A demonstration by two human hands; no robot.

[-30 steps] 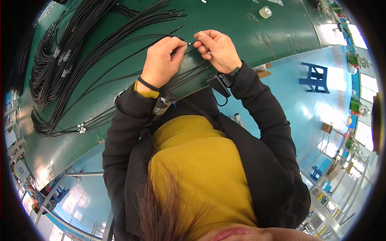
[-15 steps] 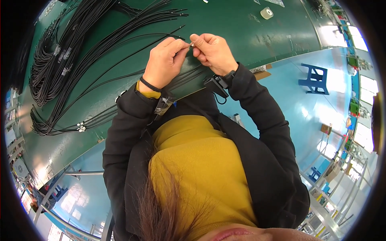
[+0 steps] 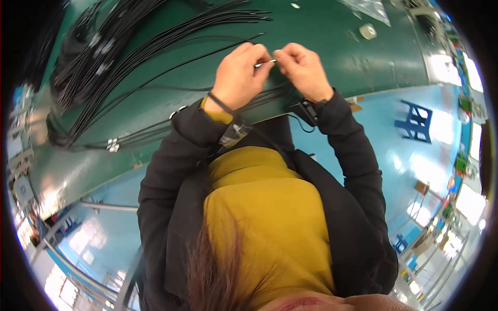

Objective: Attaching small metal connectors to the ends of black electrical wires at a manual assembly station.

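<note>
Over the near edge of the green table, my left hand (image 3: 239, 76) pinches a thin black cable close to its end. A small shiny metal tip (image 3: 263, 64) of that cable pokes out from the fingers toward the right. My right hand (image 3: 303, 72) is closed at the other side of this tip, thumb and forefinger pressed together at its end. What lies inside the right fingertips is too small to make out. Just beyond both hands lie the loose ends of a bundle of black cables (image 3: 171, 33).
More black cables (image 3: 78, 72) lie coiled at the far left of the table (image 3: 171, 106). White clips (image 3: 112, 145) hold a few strands at the near left. A white tape roll (image 3: 368, 31) and a clear plastic bag (image 3: 369, 9) sit far right. A blue stool (image 3: 413, 122) stands on the floor.
The view has shifted, so table and cables appear moved in the picture. My fingertips have drawn slightly apart, and more of the metal tip shows between them.
</note>
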